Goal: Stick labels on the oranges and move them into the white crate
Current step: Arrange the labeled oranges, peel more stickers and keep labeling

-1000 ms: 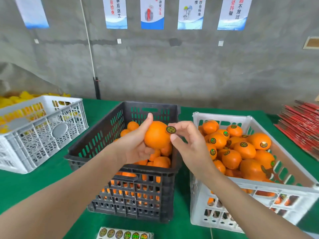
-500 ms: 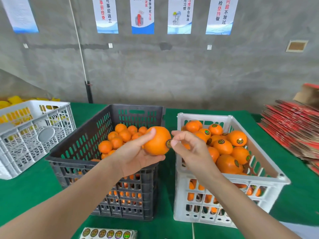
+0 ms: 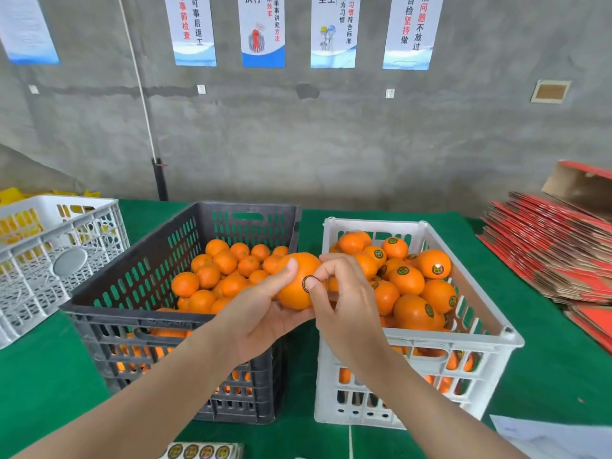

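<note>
Left hand (image 3: 258, 316) grips an orange (image 3: 291, 293); right hand (image 3: 347, 313) curls round it, thumb pressing a label (image 3: 306, 279) on. White crate (image 3: 447, 341) looks heaped, black crate (image 3: 132, 314) half full.

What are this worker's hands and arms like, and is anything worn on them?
Nothing is worn. The left hand and right hand are ungloved, with no ring on the fingers in view. The left forearm and right forearm are bare to the picture's edge: no sleeve, watch or bracelet shows. The visible nails look short and unpainted.
</note>
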`<state>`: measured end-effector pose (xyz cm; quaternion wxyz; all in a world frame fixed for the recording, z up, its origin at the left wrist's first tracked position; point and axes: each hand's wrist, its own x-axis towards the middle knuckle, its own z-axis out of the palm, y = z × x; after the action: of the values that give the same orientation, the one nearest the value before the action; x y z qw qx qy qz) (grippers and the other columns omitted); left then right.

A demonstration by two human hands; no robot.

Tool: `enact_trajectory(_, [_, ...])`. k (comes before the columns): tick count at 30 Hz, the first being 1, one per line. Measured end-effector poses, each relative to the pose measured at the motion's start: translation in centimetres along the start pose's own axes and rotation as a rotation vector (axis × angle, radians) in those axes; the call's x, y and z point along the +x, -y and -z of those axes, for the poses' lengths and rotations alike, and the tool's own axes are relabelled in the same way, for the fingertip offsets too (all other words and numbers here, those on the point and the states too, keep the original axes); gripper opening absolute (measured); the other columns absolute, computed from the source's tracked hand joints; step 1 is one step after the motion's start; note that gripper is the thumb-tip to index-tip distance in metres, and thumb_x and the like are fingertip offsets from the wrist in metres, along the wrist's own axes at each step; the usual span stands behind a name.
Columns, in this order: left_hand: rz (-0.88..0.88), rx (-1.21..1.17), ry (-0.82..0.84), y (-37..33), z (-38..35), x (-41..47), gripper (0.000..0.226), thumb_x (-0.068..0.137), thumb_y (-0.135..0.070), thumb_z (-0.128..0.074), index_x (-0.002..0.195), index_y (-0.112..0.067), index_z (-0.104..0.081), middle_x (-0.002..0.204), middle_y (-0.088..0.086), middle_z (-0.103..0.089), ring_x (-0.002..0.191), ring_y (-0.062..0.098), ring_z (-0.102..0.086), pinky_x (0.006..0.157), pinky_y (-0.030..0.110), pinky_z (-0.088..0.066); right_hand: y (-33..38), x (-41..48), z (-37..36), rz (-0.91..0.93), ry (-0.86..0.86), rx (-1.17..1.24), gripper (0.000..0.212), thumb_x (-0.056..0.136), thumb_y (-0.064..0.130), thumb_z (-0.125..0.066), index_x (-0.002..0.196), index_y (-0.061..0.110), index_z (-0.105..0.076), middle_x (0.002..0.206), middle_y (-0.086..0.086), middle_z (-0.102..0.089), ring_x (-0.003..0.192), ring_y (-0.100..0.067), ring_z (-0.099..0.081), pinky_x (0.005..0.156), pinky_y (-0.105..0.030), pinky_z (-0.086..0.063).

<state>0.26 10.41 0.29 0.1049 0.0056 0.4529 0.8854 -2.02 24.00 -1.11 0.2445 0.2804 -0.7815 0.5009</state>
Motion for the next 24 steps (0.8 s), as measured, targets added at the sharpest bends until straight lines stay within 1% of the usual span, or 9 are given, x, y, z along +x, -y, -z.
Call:
enact_trajectory(5, [0.037, 0.046, -0.014, 0.6, -0.4, 0.7, 0.05, 0.078, -0.026, -0.067, 0.123, -0.009, -0.055, 0.116, 0.017, -0.067, 0.105, 0.032, -0.066, 0.079, 0.041, -0.058, -1.1, -0.7, 1.3, -0.002, -0.026, 0.069, 0.009, 0.085, 0.019, -0.063, 0.091, 0.015, -0.058, 0.11, 0.01, -0.05, 0.106, 0.003, -0.046, 0.082, -0.037, -0.052])
enact_trajectory(9, [0.071, 0.115, -0.053, 1.7, -0.3, 1.3, 0.055, 0.072, -0.026, -0.072, 0.124, -0.012, -0.056, 0.118, 0.017, -0.067, 0.108, 0.033, -0.065, 0.087, 0.046, -0.056, -2.2, -0.9, 3.3, -0.203, 0.025, 0.271, 0.067, 0.075, 0.03, -0.074, 0.128, 0.043, -0.036, 0.118, 0.021, -0.045, 0.094, -0.001, -0.057, 0.064, -0.021, -0.054])
enact_trajectory(11, [0.082, 0.135, -0.078, 2.5, -0.6, 1.9, 0.056, 0.069, -0.026, -0.075, 0.12, -0.011, -0.059, 0.116, 0.017, -0.067, 0.106, 0.033, -0.066, 0.084, 0.046, -0.057, -2.9, -1.3, 4.0, -0.235, 0.091, 0.256, 0.06, 0.078, 0.03, -0.071, 0.121, 0.053, -0.035, 0.116, 0.024, -0.046, 0.096, 0.001, -0.056, 0.069, -0.016, -0.051])
enact_trajectory(14, [0.11, 0.168, -0.042, 3.3, -2.0, 3.1, 0.054, 0.069, -0.033, -0.079, 0.116, -0.011, -0.063, 0.113, 0.016, -0.069, 0.103, 0.031, -0.067, 0.075, 0.039, -0.058, -3.8, -1.8, 4.3, -0.22, 0.155, 0.241, 0.04, 0.084, 0.033, -0.064, 0.114, 0.047, -0.041, 0.111, 0.025, -0.049, 0.101, 0.008, -0.051, 0.078, -0.01, -0.047])
enact_trajectory(17, [0.092, 0.425, 0.004, 4.1, -3.2, 5.4, 0.055, 0.071, -0.058, -0.071, 0.112, -0.022, -0.064, 0.107, 0.007, -0.072, 0.099, 0.024, -0.07, 0.072, 0.033, -0.058, -5.2, -1.3, 5.0, -0.27, 0.135, 0.222, 0.064, 0.075, 0.022, -0.075, 0.123, 0.038, -0.036, 0.112, 0.018, -0.05, 0.1, 0.001, -0.056, 0.075, -0.015, -0.052])
enact_trajectory(19, [0.07, 0.592, -0.149, 4.7, -4.2, 7.7, 0.048, 0.08, -0.068, -0.051, 0.1, -0.026, -0.061, 0.085, 0.001, -0.076, 0.08, 0.017, -0.073, 0.063, 0.031, -0.059, -6.5, -0.3, 5.7, -0.285, 0.09, 0.134, 0.071, 0.069, 0.019, -0.08, 0.121, 0.038, -0.035, 0.11, 0.02, -0.047, 0.098, -0.002, -0.055, 0.072, -0.012, -0.051])
enact_trajectory(21, [-0.025, 0.79, -0.367, 5.5, -4.6, 9.9, 0.049, 0.096, -0.058, -0.033, 0.081, -0.021, -0.061, 0.062, 0.0, -0.071, 0.061, 0.015, -0.069, 0.061, 0.031, -0.059, -8.4, 1.1, 6.3, -0.305, 0.061, 0.046, 0.073, 0.065, 0.025, -0.082, 0.122, 0.036, -0.036, 0.111, 0.021, -0.046, 0.1, -0.003, -0.053, 0.075, -0.013, -0.049])
enact_trajectory(22, [-0.126, 0.946, -0.399, 6.1, -4.6, 10.7, 0.048, 0.1, -0.047, -0.032, 0.08, -0.016, -0.063, 0.064, 0.001, -0.071, 0.063, 0.017, -0.067, 0.07, 0.036, -0.058, -9.7, 2.2, 6.6, -0.321, 0.047, -0.005, 0.074, 0.065, 0.026, -0.081, 0.124, 0.033, -0.038, 0.115, 0.016, -0.047, 0.102, -0.003, -0.051, 0.081, -0.017, -0.047])
enact_trajectory(24, [-0.292, 1.385, -0.298, 7.5, -3.7, 11.9, 0.026, 0.1, -0.028, -0.04, 0.106, -0.016, -0.063, 0.092, 0.004, -0.07, 0.084, 0.022, -0.063, 0.083, 0.038, -0.052, -12.7, 5.0, 7.4, -0.359, -0.006, -0.102, 0.073, 0.066, 0.022, -0.08, 0.128, 0.023, -0.04, 0.119, 0.005, -0.05, 0.104, -0.009, -0.048, 0.085, -0.022, -0.041])
